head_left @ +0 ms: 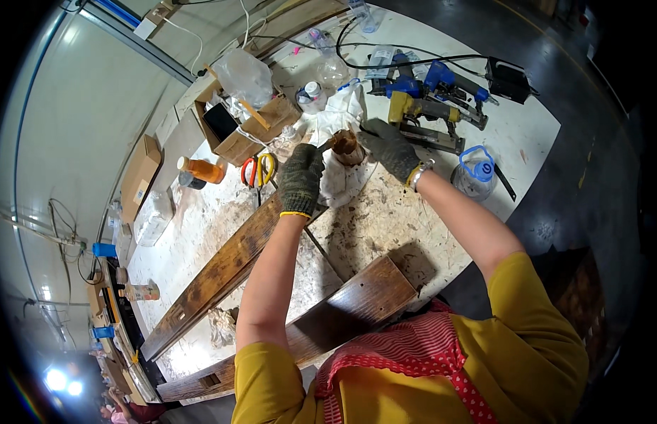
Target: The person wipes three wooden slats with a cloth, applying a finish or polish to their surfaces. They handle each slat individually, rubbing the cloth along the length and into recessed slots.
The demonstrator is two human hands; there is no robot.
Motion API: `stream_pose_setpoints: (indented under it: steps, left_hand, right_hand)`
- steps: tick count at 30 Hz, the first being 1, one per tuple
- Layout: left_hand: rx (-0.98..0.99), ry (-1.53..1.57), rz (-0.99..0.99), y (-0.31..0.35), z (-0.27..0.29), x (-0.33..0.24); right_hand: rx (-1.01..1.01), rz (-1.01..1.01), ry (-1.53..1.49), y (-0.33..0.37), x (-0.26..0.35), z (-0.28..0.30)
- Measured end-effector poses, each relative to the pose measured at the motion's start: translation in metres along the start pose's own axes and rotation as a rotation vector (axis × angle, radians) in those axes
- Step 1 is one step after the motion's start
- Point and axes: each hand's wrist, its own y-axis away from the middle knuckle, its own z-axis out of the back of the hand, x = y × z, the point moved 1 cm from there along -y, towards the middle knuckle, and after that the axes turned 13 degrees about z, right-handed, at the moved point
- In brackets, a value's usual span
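Bare speckled tabletop (385, 219) open between the two forearms. Ahead: blue-and-yellow nail guns (427, 106), clear plastic bottles (328, 67), open cardboard box (247, 131) crowd the far edge. Left: long dark-stained wooden plank (215, 279) blocks. Right: clear jug with blue handle (475, 173) beside the right forearm.

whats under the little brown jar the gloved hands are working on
The brown jar sits on a crumpled white cloth spread over the workbench. The left hand and right hand flank it. The bench beneath the cloth is covered.
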Motion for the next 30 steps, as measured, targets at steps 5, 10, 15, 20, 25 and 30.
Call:
stream_pose_setpoints:
  steps: [5,10,15,20,25,30]
  left_hand:
    - [-0.011,-0.285,-0.126,0.01,0.001,-0.017]
    - [-0.078,-0.31,-0.242,0.009,-0.001,-0.021]
    - [0.117,-0.325,-0.018,-0.014,-0.013,-0.016]
    - [0.093,-0.402,0.026,-0.011,-0.001,-0.019]
    - [0.193,-0.204,-0.061,0.06,0.075,-0.006]
    - [0.132,-0.255,0.218,0.171,0.154,0.005]
  right_hand:
    - [0.112,0.239,0.559,-0.013,0.016,-0.016]
    - [0.146,0.288,0.719,0.01,0.025,-0.016]
    - [0.175,-0.216,-0.332,0.034,0.004,0.013]
    - [0.088,-0.309,-0.834,0.083,-0.006,0.03]
    - [0.254,-0.019,-0.508,0.124,0.021,0.052]
    - [0.475,-0.233,-0.385,0.135,0.048,0.068]
